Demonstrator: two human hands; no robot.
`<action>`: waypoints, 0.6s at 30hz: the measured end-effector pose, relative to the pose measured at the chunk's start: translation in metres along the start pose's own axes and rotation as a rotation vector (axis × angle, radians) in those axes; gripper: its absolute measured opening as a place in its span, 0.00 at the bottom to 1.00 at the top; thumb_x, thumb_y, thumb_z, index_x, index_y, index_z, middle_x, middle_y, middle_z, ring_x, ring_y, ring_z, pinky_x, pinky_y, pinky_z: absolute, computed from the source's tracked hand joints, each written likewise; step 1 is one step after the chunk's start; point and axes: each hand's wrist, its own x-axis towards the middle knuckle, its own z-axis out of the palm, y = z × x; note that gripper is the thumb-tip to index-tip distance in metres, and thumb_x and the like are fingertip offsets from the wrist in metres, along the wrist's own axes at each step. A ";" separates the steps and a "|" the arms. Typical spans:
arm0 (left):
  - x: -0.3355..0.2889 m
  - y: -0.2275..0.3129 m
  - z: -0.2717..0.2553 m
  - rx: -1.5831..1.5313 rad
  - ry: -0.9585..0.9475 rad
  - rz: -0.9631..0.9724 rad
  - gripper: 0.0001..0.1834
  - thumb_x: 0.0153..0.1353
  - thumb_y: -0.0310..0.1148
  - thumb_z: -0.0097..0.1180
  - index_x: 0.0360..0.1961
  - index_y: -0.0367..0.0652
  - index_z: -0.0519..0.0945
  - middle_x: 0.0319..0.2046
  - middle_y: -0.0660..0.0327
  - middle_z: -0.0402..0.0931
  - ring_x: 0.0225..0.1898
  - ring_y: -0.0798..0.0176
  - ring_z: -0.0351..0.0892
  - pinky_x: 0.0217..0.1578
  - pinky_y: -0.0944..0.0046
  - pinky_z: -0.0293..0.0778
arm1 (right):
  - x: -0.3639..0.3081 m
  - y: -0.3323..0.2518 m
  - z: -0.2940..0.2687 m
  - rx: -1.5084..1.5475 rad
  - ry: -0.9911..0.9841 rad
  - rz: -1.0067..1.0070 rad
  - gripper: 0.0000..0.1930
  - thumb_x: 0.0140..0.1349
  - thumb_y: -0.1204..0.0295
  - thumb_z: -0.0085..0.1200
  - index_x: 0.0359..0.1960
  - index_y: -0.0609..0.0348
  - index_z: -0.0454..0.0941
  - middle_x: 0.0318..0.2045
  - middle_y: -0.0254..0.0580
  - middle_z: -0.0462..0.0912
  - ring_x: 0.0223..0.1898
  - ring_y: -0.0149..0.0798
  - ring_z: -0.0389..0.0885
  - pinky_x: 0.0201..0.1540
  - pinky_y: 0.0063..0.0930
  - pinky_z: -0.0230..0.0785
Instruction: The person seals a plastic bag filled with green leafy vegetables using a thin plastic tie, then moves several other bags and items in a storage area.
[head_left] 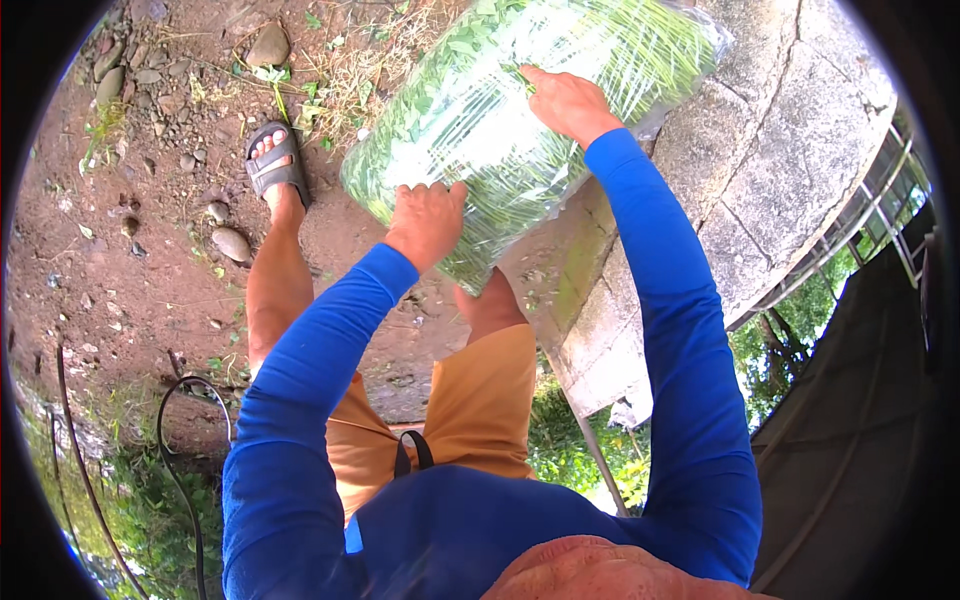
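A large clear plastic bag (pixel 440 130) packed with long green leafy stems lies tilted in front of me, its right end against the concrete slab. My left hand (pixel 428 222) is at its near side, fingers curled into the plastic and gripping it. Farther up and to the right, my right hand (pixel 572 105) is closed on the plastic at the bag's upper face, its fingertips drawn together. Leaves show at the bag's left end and bare stems at its right end. The undersides of my fingers are hidden.
A cracked concrete slab (pixel 740 180) rises at the right, with a metal railing (pixel 850 230) beyond it. Stones such as this grey one (pixel 231 244) and dry grass (pixel 370 50) lie on the reddish dirt ground (pixel 130 300). A black cable (pixel 165 430) loops at the lower left.
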 end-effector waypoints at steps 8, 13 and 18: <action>-0.008 0.001 -0.010 0.029 0.020 0.020 0.08 0.66 0.33 0.52 0.45 0.46 0.75 0.36 0.58 0.82 0.42 0.52 0.85 0.45 0.44 0.73 | 0.011 -0.018 -0.012 -0.257 0.061 -0.138 0.13 0.66 0.70 0.45 0.43 0.56 0.84 0.35 0.50 0.89 0.40 0.53 0.88 0.43 0.48 0.79; -0.006 0.005 -0.019 0.005 0.026 0.032 0.07 0.65 0.33 0.52 0.43 0.47 0.75 0.36 0.57 0.82 0.42 0.52 0.86 0.44 0.45 0.74 | 0.011 -0.018 -0.022 -0.341 -0.020 -0.157 0.12 0.63 0.70 0.49 0.42 0.55 0.85 0.35 0.48 0.89 0.41 0.52 0.88 0.43 0.45 0.80; 0.017 -0.002 -0.028 -0.373 0.317 0.130 0.16 0.65 0.35 0.59 0.52 0.43 0.75 0.33 0.54 0.83 0.38 0.46 0.86 0.43 0.48 0.78 | 0.003 -0.020 -0.043 -0.156 -0.109 -0.101 0.14 0.61 0.68 0.50 0.44 0.53 0.86 0.41 0.51 0.89 0.44 0.54 0.87 0.47 0.45 0.80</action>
